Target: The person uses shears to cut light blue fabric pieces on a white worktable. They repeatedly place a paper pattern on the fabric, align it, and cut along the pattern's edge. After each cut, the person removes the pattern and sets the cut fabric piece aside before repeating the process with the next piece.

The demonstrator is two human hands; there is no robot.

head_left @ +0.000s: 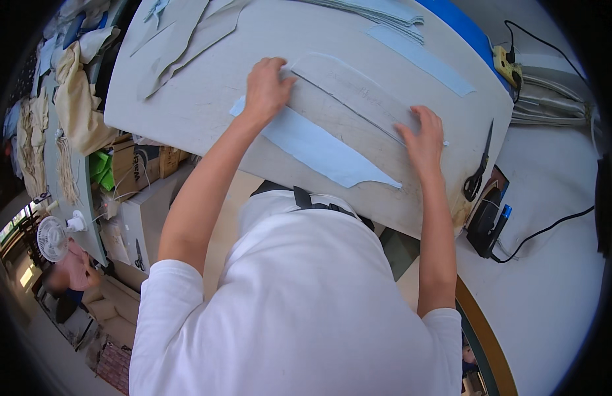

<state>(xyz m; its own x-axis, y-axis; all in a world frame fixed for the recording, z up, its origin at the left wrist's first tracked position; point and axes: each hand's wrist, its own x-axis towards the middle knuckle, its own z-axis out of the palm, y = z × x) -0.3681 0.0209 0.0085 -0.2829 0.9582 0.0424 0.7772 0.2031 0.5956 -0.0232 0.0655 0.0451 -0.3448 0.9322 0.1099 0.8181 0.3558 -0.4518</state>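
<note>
1. Head view: clear template (352, 89) over the table (471, 122), between left hand (266, 92) and right hand (423, 142)
2. Whether fingers clamp it, I cannot tell
3. Light-blue piece (322, 148) looks already cut; what is left, unclear

I can see a clear, stiff-looking sheet (359, 92) slanting down to the right in the upper middle of the frame, its top edge bowed, its lower edge straight and dark, faint marks across it. Just below, near the centre, a pale blue cloth piece (319, 148) lies flat at a similar slant, narrowing toward its right end.
</note>
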